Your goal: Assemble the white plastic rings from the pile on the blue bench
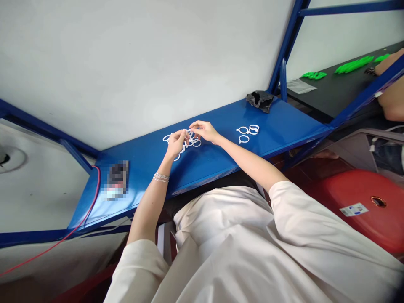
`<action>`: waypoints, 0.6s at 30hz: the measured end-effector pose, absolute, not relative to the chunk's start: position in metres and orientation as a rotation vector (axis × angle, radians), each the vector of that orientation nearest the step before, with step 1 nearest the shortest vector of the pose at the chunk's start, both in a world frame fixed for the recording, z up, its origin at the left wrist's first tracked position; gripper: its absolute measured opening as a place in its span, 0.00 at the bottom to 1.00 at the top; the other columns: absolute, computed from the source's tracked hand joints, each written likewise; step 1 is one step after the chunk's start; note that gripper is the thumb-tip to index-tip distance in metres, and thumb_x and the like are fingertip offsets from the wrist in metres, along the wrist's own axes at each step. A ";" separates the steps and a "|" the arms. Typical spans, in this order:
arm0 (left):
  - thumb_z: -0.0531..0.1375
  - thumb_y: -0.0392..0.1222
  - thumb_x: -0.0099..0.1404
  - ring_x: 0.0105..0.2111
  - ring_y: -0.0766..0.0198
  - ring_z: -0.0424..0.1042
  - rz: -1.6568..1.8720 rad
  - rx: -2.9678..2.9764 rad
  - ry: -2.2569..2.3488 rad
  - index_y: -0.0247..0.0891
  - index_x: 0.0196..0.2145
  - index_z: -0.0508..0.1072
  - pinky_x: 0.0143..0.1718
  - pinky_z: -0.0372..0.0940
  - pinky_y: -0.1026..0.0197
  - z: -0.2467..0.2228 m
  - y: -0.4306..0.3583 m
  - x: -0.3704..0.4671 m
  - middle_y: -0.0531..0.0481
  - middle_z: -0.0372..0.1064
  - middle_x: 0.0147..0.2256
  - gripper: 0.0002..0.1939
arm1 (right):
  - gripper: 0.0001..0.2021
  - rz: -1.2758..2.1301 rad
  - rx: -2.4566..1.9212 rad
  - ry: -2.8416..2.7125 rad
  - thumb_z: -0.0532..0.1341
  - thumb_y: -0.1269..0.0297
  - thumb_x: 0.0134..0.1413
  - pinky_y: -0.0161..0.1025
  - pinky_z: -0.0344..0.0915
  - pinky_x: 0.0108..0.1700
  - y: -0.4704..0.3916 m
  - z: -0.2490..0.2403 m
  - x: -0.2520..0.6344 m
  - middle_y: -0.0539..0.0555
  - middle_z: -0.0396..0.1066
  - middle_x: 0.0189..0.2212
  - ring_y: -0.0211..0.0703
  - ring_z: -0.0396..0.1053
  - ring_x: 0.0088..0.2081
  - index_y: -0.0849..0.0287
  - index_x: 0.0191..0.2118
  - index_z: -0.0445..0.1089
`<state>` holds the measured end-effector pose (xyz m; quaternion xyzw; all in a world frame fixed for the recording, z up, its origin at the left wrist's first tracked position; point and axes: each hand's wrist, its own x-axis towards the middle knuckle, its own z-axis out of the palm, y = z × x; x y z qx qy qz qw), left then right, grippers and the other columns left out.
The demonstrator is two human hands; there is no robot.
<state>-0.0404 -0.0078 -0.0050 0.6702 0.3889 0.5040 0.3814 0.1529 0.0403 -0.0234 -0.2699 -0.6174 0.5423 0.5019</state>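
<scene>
Several white rings (196, 143) lie in a loose pile on the blue table (214, 168), under and around both hands. My left hand (176, 143) is at the pile's left side, its fingers pinched on a white ring partly hidden by them. My right hand (203, 130) reaches in from the right, fingers bent around the edge of a white ring near the left fingertips. Farther right on the table is a smaller group of white rings (243, 139), touched by neither hand.
A crumpled black bag (260, 101) sits at the back right. A blurred-out object (118, 181) and a red cable (94, 198) are at the left. A red stool (362, 202) stands right. Another person's arm (391, 92) is beside green items (353, 65) on a black table.
</scene>
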 end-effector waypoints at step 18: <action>0.78 0.68 0.61 0.25 0.65 0.78 1.322 1.494 0.790 0.41 0.42 0.76 0.34 0.79 0.56 -0.014 -0.004 -0.040 0.53 0.75 0.36 0.30 | 0.12 1.336 -0.604 -1.431 0.79 0.63 0.59 0.37 0.80 0.34 0.042 -0.027 0.150 0.52 0.82 0.33 0.39 0.77 0.29 0.61 0.40 0.78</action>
